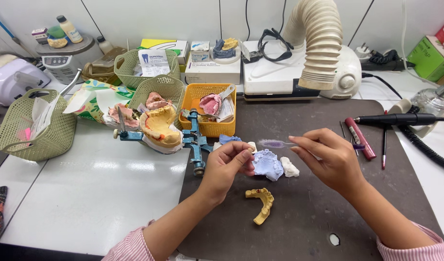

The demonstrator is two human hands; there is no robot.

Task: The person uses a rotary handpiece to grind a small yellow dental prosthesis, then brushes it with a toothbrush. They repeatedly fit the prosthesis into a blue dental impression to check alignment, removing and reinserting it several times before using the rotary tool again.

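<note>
My left hand (pixel 225 164) pinches a small whitish piece (pixel 251 146) between thumb and fingertips, just above the dark mat (pixel 299 222). My right hand (pixel 328 159) holds a thin purple brush (pixel 275 143) whose tip points left toward that piece. Directly under the hands lie a pale blue dental cast (pixel 267 164) and a white lump (pixel 289 167). A yellow dental arch model (pixel 263 204) lies on the mat nearer to me. Left of my left hand stands a blue metal articulator (pixel 195 140) carrying a yellow jaw model (pixel 160 126).
An orange basket (pixel 208 126) and green baskets (pixel 33 130) with casts stand at the back left. A ribbed suction hose (pixel 318 43) hangs over a white machine. A black handpiece (pixel 395 119), a red tube (pixel 359 137) and pencils lie right of my hands.
</note>
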